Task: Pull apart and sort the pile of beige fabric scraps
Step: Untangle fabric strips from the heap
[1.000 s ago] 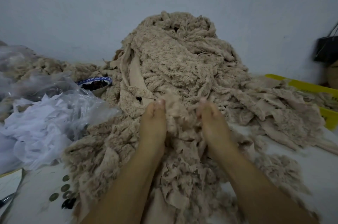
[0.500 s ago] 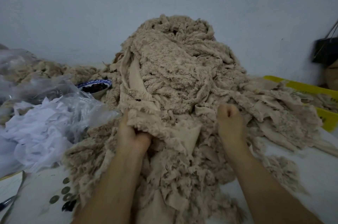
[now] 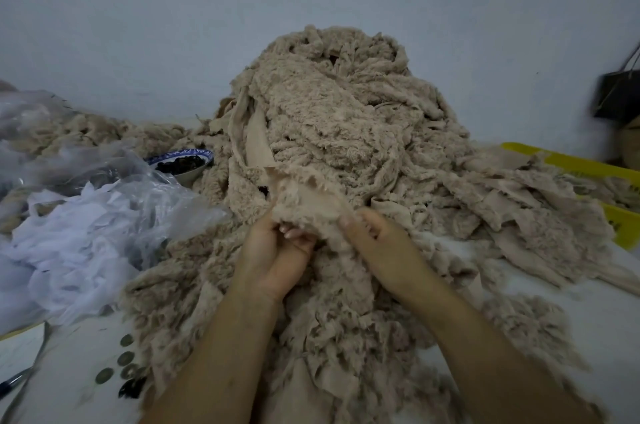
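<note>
Most of the table [image 3: 588,323] is covered by the pile of beige fabric scraps [image 3: 346,119]. At its near foot, 1 fuzzy scrap [image 3: 304,204] is pinched by the curled left hand [image 3: 273,250] and right hand [image 3: 374,236], apparently to be tugged loose.

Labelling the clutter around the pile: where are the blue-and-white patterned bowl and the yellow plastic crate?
Blue-and-white patterned bowl [image 3: 188,177]: head view, on its white outer wall.
Yellow plastic crate [image 3: 571,164]: head view, on its bare top rim.
</note>
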{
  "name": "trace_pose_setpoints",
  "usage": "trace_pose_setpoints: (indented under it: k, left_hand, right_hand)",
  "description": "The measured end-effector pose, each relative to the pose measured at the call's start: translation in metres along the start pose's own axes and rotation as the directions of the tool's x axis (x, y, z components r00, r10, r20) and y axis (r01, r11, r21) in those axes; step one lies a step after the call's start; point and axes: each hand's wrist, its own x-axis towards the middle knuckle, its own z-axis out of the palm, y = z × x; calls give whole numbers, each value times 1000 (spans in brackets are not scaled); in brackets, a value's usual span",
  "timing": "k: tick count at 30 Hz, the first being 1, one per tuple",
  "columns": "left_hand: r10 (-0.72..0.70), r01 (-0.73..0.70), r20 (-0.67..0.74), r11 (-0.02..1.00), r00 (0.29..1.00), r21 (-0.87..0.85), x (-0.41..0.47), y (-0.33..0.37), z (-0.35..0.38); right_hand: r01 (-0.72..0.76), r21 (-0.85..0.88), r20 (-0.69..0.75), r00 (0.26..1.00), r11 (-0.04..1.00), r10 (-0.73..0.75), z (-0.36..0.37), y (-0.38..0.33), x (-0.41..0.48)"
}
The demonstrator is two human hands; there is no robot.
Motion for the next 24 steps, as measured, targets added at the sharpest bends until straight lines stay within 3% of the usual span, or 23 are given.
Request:
trace_pose_setpoints:
  k: [2, 4, 9, 13, 16, 19, 21, 23, 24]
  left_hand:
    - [21, -23, -37, 998, 999, -54, 3, -1, -1]
    - [29, -34, -62, 997, 998, -71, 5, -2, -2]
    - [83, -74, -71, 990, 994, 116, 7, -3, -3]
    - [39, -54, 62, 962, 997, 268, 1, -7, 2]
    - [-2, -37, 73, 848, 997, 529, -1, -21, 6]
    - [3, -23, 33, 771, 999, 636, -6, -33, 13]
    - [17, -99, 113, 618, 993, 780, -9, -39, 12]
    - [34, -160, 161, 426, 986, 890, -11, -44, 7]
    - [70, -167, 152, 391, 986, 905, -10, -45, 3]
  right_hand:
    - [-109, 336, -38, 991, 935, 129, -5, -4, 1]
    - [-118, 458, -52, 986, 881, 159, -6, -8, 2]
    - [-111, 458, -35, 989, 882, 143, -4, -5, 4]
    - [-105, 263, 32, 994, 959, 100, -4, 2, 4]
    - [-70, 156, -7, 997, 985, 72, 0, -5, 2]
    - [-103, 79, -262, 958, 992, 121, -6, -1, 5]
    - [-132, 59, -386, 911, 989, 145, -8, -1, 5]
    - [-140, 48, -381, 913, 989, 147, -6, -1, 5]
    - [-151, 68, -340, 926, 986, 165, -4, -2, 4]
